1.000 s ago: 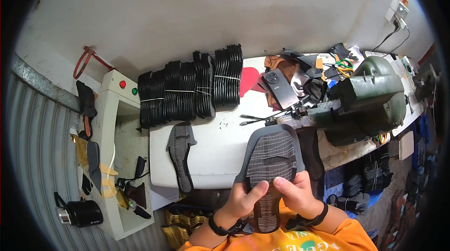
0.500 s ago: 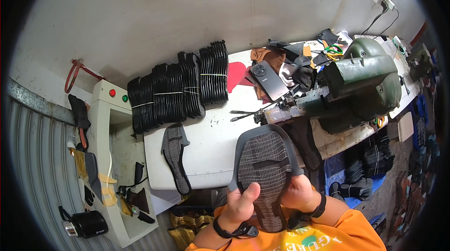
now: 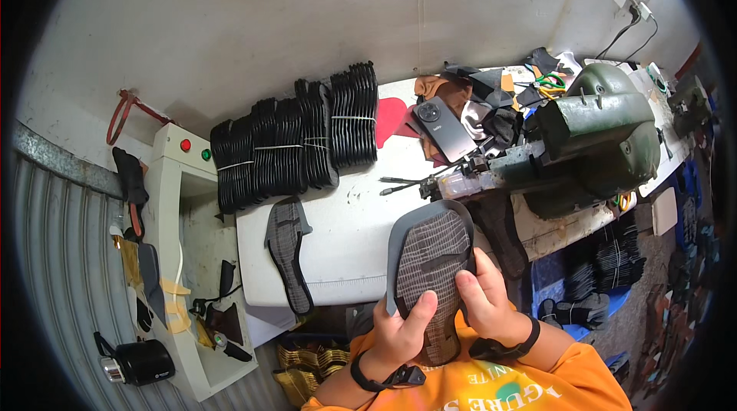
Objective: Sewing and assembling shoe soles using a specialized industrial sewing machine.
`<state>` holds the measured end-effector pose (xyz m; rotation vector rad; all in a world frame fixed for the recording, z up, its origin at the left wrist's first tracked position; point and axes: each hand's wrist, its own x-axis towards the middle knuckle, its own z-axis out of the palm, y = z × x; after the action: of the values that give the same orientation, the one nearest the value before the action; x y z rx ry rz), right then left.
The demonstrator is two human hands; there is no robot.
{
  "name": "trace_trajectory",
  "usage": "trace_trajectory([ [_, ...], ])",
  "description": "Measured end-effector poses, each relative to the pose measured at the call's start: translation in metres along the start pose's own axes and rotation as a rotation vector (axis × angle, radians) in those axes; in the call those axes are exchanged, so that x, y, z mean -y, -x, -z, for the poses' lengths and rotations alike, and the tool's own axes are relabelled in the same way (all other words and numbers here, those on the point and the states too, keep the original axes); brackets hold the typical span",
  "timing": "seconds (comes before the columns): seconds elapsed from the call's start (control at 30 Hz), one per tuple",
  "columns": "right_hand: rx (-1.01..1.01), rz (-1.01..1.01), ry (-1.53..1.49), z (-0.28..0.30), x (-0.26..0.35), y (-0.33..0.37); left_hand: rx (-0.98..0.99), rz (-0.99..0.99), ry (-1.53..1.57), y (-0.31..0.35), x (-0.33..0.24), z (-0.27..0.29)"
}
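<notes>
At a white workbench (image 3: 345, 242), grips a checked sole piece (image 3: 434, 257) by its sides at the near edge, with left hand (image 3: 399, 330) and right hand (image 3: 491, 303). Seems to have a grey band (image 3: 395, 257) already around the wide end, like a second piece (image 3: 286, 246) near tied black bundles (image 3: 272, 146); shows no clear sign of work left.

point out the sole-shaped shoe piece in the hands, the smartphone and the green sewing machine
Sole-shaped shoe piece (image 3: 434, 266): head view, on its checked wide end.
Smartphone (image 3: 445, 133): head view, on its dark back.
Green sewing machine (image 3: 589, 130): head view, on its housing.
</notes>
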<state>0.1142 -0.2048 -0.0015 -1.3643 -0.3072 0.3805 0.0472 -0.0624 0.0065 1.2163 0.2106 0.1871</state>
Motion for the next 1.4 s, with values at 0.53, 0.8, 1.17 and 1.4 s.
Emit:
trace_trajectory([
  [0.53,0.062,0.465,0.637,-0.023,0.036,-0.014,-0.038,-0.529,-1.022,-0.039,0.003,0.014],
  [0.8,0.051,0.603,0.806,-0.028,0.032,-0.019,-0.063,-0.593,-1.206,-0.037,0.013,0.018],
  [1.17,0.216,-0.175,0.222,0.004,0.038,-0.031,0.36,-0.201,-0.427,-0.035,0.005,0.024],
  [1.4,0.03,0.074,0.707,-0.001,0.027,-0.039,0.194,-0.161,-0.167,-0.031,0.024,0.031],
])
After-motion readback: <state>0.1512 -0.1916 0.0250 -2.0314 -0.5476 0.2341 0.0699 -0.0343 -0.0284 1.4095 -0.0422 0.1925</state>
